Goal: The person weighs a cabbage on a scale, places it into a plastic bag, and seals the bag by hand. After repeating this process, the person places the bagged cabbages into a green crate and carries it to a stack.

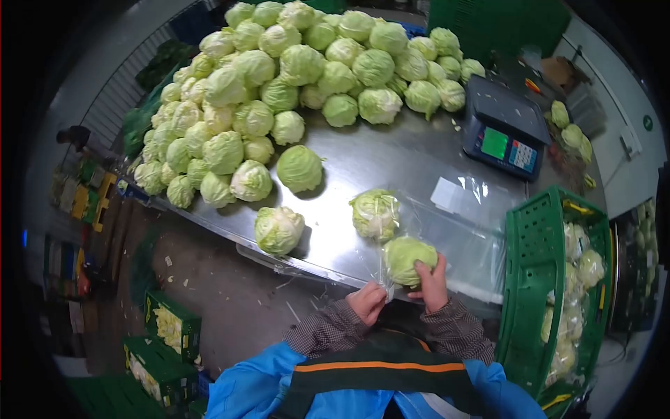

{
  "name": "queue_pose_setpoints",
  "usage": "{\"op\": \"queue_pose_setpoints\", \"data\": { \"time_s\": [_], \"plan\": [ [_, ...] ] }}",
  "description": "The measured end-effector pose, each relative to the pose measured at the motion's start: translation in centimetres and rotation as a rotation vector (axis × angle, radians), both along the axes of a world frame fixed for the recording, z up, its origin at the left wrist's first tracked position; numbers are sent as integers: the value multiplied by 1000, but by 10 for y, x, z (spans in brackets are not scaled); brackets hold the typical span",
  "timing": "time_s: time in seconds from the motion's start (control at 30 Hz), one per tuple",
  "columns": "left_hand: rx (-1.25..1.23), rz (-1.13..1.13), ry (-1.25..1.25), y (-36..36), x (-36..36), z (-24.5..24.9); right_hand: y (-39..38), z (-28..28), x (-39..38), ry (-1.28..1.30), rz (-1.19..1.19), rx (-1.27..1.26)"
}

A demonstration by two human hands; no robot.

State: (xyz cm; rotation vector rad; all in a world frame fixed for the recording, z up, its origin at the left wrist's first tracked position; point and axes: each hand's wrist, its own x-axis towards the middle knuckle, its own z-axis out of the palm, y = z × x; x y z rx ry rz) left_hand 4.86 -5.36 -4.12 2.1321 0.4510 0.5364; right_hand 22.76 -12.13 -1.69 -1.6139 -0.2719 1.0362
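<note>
The left hand (368, 302), in the head view, is closed with its fingertips pinched on clear plastic film (389, 285) at the near edge of the tabletop (335, 150). The right hand (431, 283) is partly open, its thumb and fingers curved around the near right side of a pale green cabbage (407, 260). That cabbage is just right of the film and near the tabletop's front edge.

Just beyond it sits a wrapped cabbage (373, 215), with shiny plastic over its right side. Two loose cabbages, a nearer one (278, 230) and a farther one (300, 169), lie to the left, in front of a large cabbage heap (279, 77). To the right of the held cabbage lie flat clear bags (467, 248), with a white sheet (450, 193) behind them. A scale (504, 133) with a lit green display stands at the far right. A green crate (532, 244) beside the tabletop holds plastic-wrapped heads (574, 314). On the floor at left are more green crates (183, 334).
</note>
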Motion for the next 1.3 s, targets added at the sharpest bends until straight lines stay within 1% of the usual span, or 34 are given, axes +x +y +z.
{"op": "queue_pose_setpoints", "data": {
  "time_s": [0.07, 0.1, 0.13, 0.17, 0.2, 0.23, 0.27, 0.3, 0.37, 0.4, 0.43, 0.53, 0.63, 0.67, 0.73, 0.77, 0.8, 0.83, 0.87, 0.9, 0.93, 1.0, 1.03, 1.07, 1.1, 1.13, 1.17, 1.23, 1.27, 1.3],
  "plan": [
    [78, -125, 53, -1, -2, -8, -4, -6, -3, -153, 85, -25],
    [126, -182, 76, 0, -3, -9, -8, -23, -2, -370, 157, -40],
    [111, -187, 45, 2, -5, -6, -9, -50, 1, -591, 231, -49],
    [19, -121, 60, 3, -6, -7, -11, -65, 3, -809, 305, -61],
    [-77, -51, 78, 1, -10, -10, -8, -47, -1, -978, 350, -88],
    [-176, 18, 98, -3, -15, -17, -5, -18, -5, -962, 461, -216],
    [-597, 165, 126, -4, -23, -31, 1, 19, -8, -942, 566, -342],
    [-540, 218, 227, -1, -18, -25, 3, 39, -8, -918, 665, -468],
    [-430, 326, 431, 2, -5, -2, -8, 33, -8, -1130, 652, -409],
    [-351, 331, 574, 4, 5, 5, -16, 26, -3, -1232, 635, -356],
    [-337, 334, 597, 4, 10, 5, -22, 22, 3, -1337, 615, -300],
    [-277, 347, 653, 10, 16, 7, -24, 26, 26, -1565, 345, -209],
    [-358, 300, 588, 7, 2, -18, -15, 8, 39, -1492, 188, -285],
    [-313, 275, 640, 5, 1, -26, -14, -5, 41, -1324, 259, -337],
    [-497, 256, 639, 7, 8, -30, -10, -32, 45, -984, 387, -427],
    [-589, 246, 639, 9, 11, -29, -9, -38, 44, -1002, 413, -436],
    [-845, 191, 572, 14, 16, -21, -6, -39, 41, -1021, 438, -444],
    [-945, 197, 482, 19, 18, -21, -1, -38, 39, -1042, 465, -451],
    [-1042, 203, 389, 25, 20, -22, 2, -34, 37, -1064, 483, -398],
    [-1137, 209, 294, 32, 22, -22, 6, -16, 34, -1086, 500, -343],
    [-1238, 278, 160, 45, 20, -16, 10, -2, 33, -1106, 518, -288],
    [-1293, 376, -84, 74, 14, 8, 28, 16, 46, -953, 416, -84],
    [-1242, 362, -113, 90, 11, 18, 39, 27, 55, -874, 364, 16],
    [-1199, 379, -139, 102, 15, 48, 51, 41, 64, -871, 336, 193],
    [-1121, 381, -166, 117, 18, 64, 64, 55, 73, -865, 307, 371],
    [-1136, 320, -221, 131, 21, 77, 76, 65, 77, -500, 238, 383],
    [-1122, 325, -266, 146, 28, 85, 88, 73, 80, -134, 168, 386],
    [-1051, 324, -295, 170, 41, 98, 116, 81, 92, -474, 182, 366],
    [-1214, 326, -334, 182, 47, 98, 124, 84, 94, -641, 186, 352],
    [-1373, 320, -373, 194, 53, 101, 128, 87, 97, -471, 150, 370]
  ]
}}
